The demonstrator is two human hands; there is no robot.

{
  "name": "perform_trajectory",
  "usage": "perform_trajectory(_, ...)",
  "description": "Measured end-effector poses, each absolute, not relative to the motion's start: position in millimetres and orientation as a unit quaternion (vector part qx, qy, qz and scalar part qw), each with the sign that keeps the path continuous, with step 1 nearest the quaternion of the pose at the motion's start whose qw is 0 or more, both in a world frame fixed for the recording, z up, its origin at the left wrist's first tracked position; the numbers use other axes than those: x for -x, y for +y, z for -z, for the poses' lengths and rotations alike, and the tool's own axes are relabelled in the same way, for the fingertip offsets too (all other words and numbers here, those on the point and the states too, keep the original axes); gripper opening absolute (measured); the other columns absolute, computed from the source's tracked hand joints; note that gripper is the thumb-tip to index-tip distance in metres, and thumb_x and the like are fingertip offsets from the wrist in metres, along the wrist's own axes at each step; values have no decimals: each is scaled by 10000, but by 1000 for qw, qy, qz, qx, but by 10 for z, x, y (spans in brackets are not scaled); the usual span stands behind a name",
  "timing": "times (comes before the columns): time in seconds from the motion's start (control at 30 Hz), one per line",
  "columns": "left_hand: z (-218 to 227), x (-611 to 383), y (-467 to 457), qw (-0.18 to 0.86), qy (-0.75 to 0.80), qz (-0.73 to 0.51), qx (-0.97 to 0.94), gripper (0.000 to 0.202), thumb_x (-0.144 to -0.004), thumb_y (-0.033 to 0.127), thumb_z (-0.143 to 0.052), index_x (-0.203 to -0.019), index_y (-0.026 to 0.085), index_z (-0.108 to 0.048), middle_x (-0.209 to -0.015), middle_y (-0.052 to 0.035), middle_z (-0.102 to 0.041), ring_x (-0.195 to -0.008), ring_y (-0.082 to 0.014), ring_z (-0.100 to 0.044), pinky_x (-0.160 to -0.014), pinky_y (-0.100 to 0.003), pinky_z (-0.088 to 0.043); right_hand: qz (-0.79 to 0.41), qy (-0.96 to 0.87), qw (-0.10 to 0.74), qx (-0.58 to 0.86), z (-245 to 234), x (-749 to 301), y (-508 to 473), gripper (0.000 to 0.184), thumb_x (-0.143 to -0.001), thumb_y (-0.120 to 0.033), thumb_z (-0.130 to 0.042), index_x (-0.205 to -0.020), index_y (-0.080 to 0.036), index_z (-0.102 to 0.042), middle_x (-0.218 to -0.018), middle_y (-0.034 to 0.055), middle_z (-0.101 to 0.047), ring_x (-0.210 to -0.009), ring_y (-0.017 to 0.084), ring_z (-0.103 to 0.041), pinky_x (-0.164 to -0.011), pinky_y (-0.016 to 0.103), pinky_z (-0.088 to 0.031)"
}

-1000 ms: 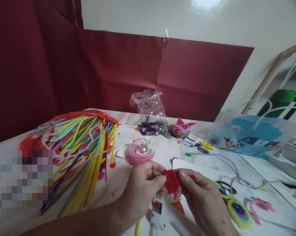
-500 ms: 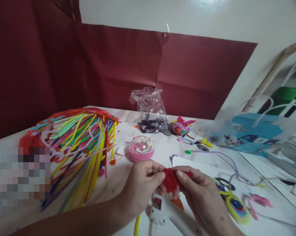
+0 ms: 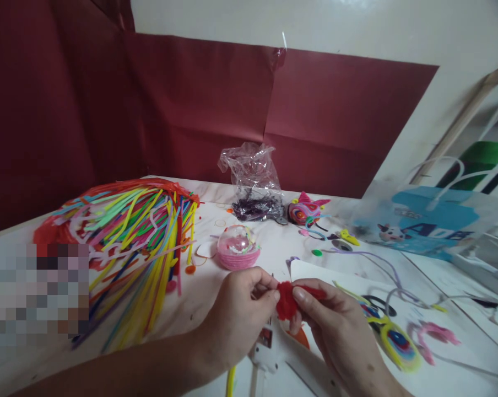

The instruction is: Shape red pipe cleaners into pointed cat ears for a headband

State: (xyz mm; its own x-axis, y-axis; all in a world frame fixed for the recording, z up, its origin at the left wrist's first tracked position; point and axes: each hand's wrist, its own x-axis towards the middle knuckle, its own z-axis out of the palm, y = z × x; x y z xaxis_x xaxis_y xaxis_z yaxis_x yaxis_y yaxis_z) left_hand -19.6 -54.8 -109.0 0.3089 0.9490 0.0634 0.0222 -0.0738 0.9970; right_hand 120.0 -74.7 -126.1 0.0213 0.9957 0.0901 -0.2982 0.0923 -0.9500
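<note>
Between my two hands is a small red fuzzy piece [image 3: 287,301] that looks like bent pipe cleaner. My left hand [image 3: 243,317] pinches its left edge between thumb and fingertips. On the other side, my right hand [image 3: 334,314] grips it with the thumb on top, and a red end shows along the fingers. Below the hands lies a white power strip [image 3: 266,353], partly covered by them. Just beyond my left hand sits a clear ball with a pink wrapped base [image 3: 238,256].
A heap of colourful pipe cleaners [image 3: 150,226] spreads over the left. At the back stand a clear plastic bag [image 3: 255,187] and a pink-eared craft figure [image 3: 307,210]. On the right are a blue-printed bag [image 3: 431,220], a yellow-rimmed coiled piece [image 3: 400,342] and a pink curved piece [image 3: 439,333].
The red piece looks a little more compact and turned between my fingers. Both hands keep their hold in nearly the same place. The view has shifted slightly.
</note>
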Motion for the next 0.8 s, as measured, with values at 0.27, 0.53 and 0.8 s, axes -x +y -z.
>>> perform_trajectory(0.27,1045,230,-540,571,399,-365,-618,169,-737,274,-507,-646,144,-568,-548,-1,-557,-453,-100,-495,-446,-215,-391,-493,-494,575,426,1291,-1221,-712,174,-680,-304,-706,-637,-136,-683,-503,4,-588,-403,105,-498,-443,233,-391)
perform_trajectory(0.53,1077,215,-499,566,422,-389,-592,123,-703,235,-529,-637,144,-577,-538,4,-570,-472,-105,-511,-466,-217,-396,-478,-533,559,418,1268,-1199,-726,229,-726,-360,-650,-677,-149,-724,-524,14,-565,-436,128,-518,-458,252,-429)
perform_trajectory(0.8,1026,251,-467,537,409,-385,-630,161,-717,224,-492,-581,143,-519,-509,18,-498,-475,-91,-444,-473,-211,-344,-547,-461,570,404,1240,-1247,-684,226,-693,-384,-678,-751,-167,-645,-483,-6,-603,-386,112,-512,-427,222,-380)
